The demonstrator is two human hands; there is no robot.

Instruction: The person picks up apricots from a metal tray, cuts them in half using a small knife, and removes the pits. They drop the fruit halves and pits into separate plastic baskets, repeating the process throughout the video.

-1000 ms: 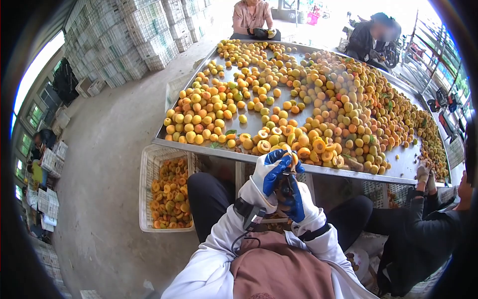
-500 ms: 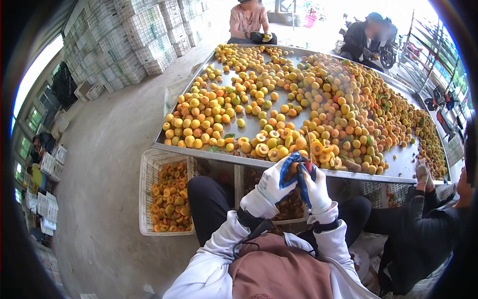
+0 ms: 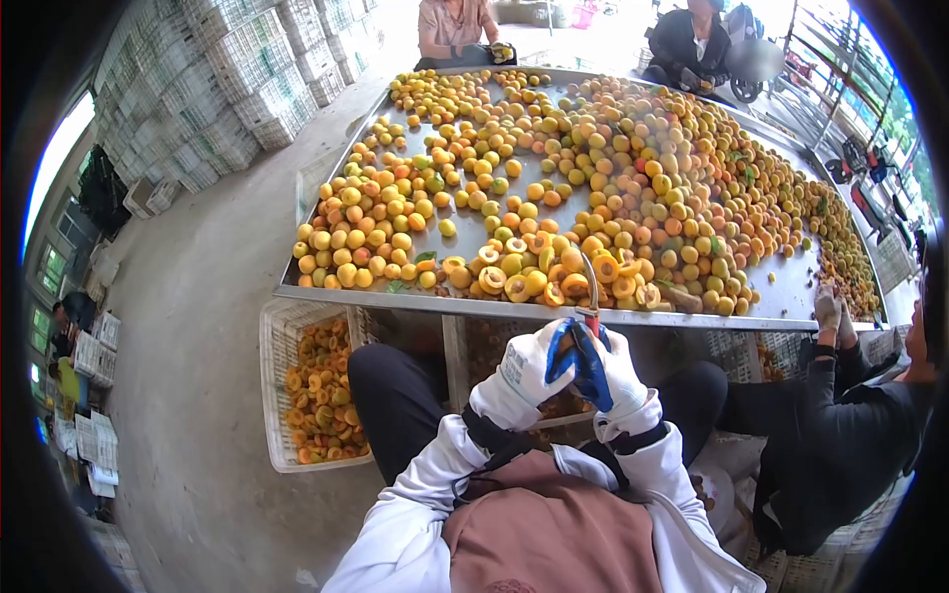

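My left hand point(image 3: 534, 364), in a white glove with blue palm coating, is closed around an apricot point(image 3: 566, 343) that is mostly hidden by the fingers. Pressed against it, my right hand point(image 3: 615, 374), gloved the same way, grips a knife point(image 3: 593, 318) with a red handle. Its thin curved blade points up and away from me, in front of the table's near edge. Just beyond both hands, halved apricots point(image 3: 516, 288) lie along that edge, some with the cut face up. Whole apricots point(image 3: 633, 198) cover much of the metal table point(image 3: 435, 304).
A white crate point(image 3: 269, 395) of apricot halves stands on the floor at my left; another crate point(image 3: 455, 366) is below my hands. A co-worker point(image 3: 840, 425) sits close on my right, and two people sit across the table. Stacked crates point(image 3: 237, 89) rise at the back left.
The view has shifted, so the table sits higher and further left. My hands have drawn down slightly from the table edge, and the apricot between them shows less. The knife blade is still upright.
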